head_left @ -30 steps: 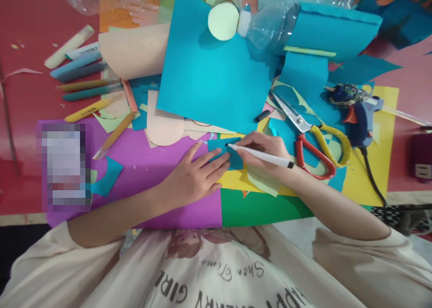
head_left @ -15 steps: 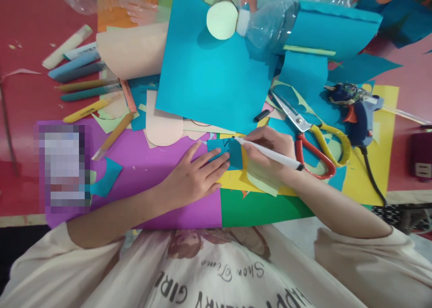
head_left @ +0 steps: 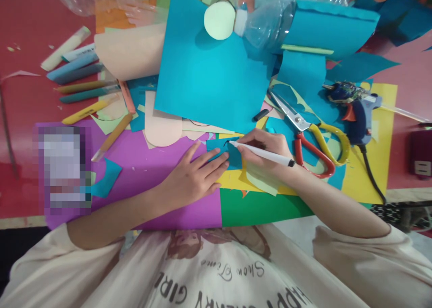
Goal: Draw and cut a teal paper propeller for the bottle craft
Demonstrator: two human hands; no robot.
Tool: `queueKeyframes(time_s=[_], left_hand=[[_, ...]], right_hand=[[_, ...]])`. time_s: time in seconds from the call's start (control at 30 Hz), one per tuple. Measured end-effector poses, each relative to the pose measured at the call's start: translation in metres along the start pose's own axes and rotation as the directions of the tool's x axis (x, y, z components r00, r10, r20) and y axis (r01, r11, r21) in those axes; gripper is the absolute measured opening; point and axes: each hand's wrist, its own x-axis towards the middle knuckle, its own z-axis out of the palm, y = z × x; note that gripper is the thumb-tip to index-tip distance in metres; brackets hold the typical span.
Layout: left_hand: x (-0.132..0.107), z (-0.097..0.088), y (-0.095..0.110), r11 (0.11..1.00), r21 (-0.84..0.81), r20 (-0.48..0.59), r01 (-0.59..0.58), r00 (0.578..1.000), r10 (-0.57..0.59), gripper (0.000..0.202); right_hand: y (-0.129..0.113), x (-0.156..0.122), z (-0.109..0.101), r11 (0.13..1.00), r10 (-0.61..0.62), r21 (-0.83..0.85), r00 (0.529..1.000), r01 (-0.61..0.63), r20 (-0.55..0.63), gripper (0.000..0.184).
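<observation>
My left hand lies flat, fingers stretched out, pressing down a small blue paper piece on top of purple paper and yellow paper. My right hand pinches a white pen, whose tip touches the blue piece at a dark drawn line. A pale green scrap lies under my right wrist.
Red-and-yellow scissors and a blue glue gun with its black cord lie to the right. A large blue sheet, a plastic bottle, rolled peach paper and several markers sit beyond. A green sheet lies near me.
The pen tip moved right along the blue piece, then came back left a little, leaving a dark line. My left hand has stayed in place.
</observation>
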Motion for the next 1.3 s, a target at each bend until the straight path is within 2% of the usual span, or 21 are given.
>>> queueKeyframes(time_s=[0.17, 0.43, 0.67, 1.0, 1.3], left_hand=[[0.000, -0.001, 0.000, 1.000, 0.001, 0.009, 0.006, 1.000, -0.006, 0.033], [0.000, -0.001, 0.000, 1.000, -0.001, 0.006, 0.006, 1.000, -0.006, 0.034], [-0.001, 0.000, 0.000, 1.000, -0.004, 0.000, 0.007, 1.000, -0.007, 0.034], [0.000, -0.001, 0.000, 1.000, 0.002, 0.016, 0.008, 1.000, -0.008, 0.034], [0.000, -0.002, 0.000, 1.000, 0.006, 0.034, 0.007, 0.999, -0.008, 0.034]], right_hand=[[0.000, 0.000, -0.002, 0.998, 0.060, 0.027, 0.992, -0.058, -0.112, 0.008], [-0.001, 0.001, -0.002, 0.997, 0.070, 0.028, 0.998, -0.069, -0.007, 0.010], [-0.007, 0.001, -0.009, 0.998, 0.060, 0.040, 0.989, -0.056, -0.133, 0.013], [0.006, 0.000, -0.004, 0.997, 0.068, 0.025, 0.997, -0.067, -0.021, 0.011], [-0.007, 0.003, -0.011, 0.988, 0.150, 0.039, 0.985, -0.147, -0.081, 0.013]])
